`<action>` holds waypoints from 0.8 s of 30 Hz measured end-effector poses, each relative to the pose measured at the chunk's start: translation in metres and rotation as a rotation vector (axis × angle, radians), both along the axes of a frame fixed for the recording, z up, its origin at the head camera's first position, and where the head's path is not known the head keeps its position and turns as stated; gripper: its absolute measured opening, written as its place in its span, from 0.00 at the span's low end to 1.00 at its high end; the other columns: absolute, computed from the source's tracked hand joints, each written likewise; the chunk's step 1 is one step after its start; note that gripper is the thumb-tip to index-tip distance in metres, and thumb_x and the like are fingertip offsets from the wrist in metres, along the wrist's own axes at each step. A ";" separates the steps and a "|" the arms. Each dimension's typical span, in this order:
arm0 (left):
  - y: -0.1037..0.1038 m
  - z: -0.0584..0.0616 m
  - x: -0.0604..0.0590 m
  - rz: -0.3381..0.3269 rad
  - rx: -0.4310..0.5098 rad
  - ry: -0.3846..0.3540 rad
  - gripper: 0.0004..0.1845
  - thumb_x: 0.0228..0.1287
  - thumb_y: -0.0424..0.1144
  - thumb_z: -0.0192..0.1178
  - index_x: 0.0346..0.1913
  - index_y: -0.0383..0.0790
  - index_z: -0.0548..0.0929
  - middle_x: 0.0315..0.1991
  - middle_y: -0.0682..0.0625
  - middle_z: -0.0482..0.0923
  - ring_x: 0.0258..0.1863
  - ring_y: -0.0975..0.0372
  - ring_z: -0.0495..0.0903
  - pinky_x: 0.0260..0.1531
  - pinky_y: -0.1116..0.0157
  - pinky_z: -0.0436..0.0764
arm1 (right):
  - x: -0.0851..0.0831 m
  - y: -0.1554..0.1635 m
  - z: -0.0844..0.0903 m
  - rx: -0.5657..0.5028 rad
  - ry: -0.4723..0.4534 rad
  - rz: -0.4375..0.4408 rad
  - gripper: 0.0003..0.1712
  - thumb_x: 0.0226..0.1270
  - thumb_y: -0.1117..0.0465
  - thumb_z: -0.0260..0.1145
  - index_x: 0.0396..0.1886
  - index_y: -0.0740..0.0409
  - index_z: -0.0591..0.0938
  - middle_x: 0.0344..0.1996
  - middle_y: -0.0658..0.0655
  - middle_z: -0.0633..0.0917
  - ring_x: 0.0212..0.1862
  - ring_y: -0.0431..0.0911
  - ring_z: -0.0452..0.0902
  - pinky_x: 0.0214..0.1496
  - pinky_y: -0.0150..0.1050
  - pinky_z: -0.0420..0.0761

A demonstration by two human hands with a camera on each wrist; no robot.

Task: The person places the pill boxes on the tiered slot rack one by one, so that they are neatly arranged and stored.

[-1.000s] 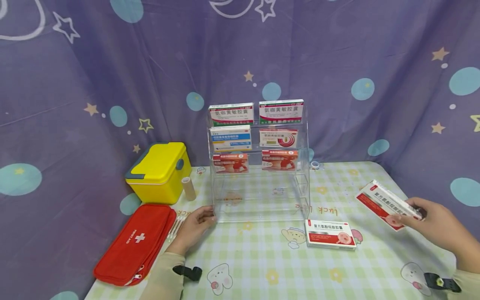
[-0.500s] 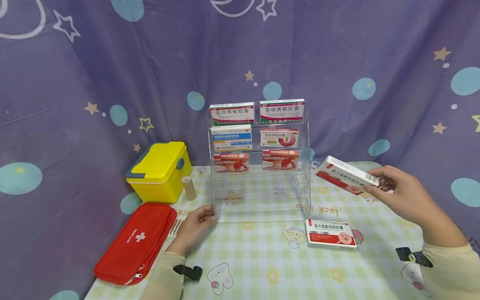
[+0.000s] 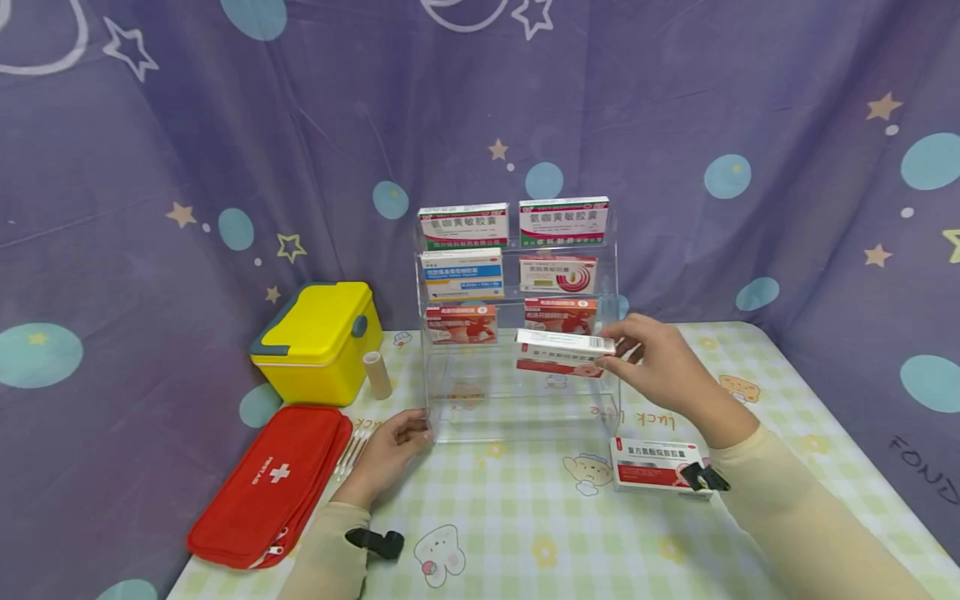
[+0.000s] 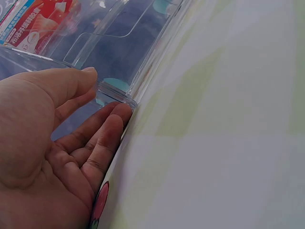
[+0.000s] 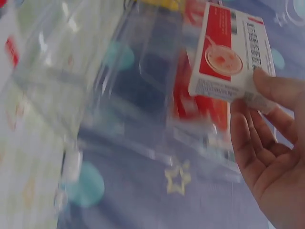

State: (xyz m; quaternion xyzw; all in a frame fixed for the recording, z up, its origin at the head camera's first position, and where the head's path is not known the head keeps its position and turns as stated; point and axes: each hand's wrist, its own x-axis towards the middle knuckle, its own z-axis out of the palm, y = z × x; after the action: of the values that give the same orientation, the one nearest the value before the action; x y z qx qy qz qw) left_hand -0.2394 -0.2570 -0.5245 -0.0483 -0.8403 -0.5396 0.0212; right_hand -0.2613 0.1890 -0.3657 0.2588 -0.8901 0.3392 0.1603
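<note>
Pinching the red-and-white medicine box (image 3: 558,352) in my right hand (image 3: 660,360), I'd keep it level entering the clear acrylic rack (image 3: 517,417), my left hand (image 3: 390,454) resting spread against its front corner to steady it.

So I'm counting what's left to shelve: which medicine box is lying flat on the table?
The red-and-white medicine box in front of the clear rack, under the right forearm. The others stand on shelves or sit pinched in the right hand.
</note>
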 end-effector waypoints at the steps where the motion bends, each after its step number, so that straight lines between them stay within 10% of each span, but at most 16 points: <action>1: 0.000 0.000 0.000 -0.001 0.003 -0.002 0.23 0.72 0.36 0.68 0.67 0.35 0.80 0.54 0.42 0.85 0.51 0.55 0.84 0.51 0.66 0.81 | -0.002 -0.008 -0.001 0.006 -0.008 0.004 0.17 0.67 0.60 0.78 0.54 0.52 0.87 0.44 0.48 0.84 0.41 0.43 0.84 0.41 0.43 0.85; 24: 0.002 0.003 0.000 0.019 -0.018 -0.031 0.23 0.72 0.37 0.69 0.67 0.37 0.81 0.53 0.46 0.85 0.51 0.57 0.83 0.54 0.61 0.80 | -0.042 -0.114 -0.041 0.002 -0.096 0.009 0.17 0.68 0.59 0.77 0.54 0.53 0.86 0.48 0.50 0.86 0.39 0.41 0.86 0.41 0.37 0.86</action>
State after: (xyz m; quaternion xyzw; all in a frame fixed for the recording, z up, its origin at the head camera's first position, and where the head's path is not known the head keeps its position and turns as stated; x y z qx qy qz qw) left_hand -0.2394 -0.2555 -0.5213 -0.0319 -0.8457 -0.5325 0.0129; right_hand -0.3032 0.0748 -0.4071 0.2466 -0.8959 0.3510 0.1158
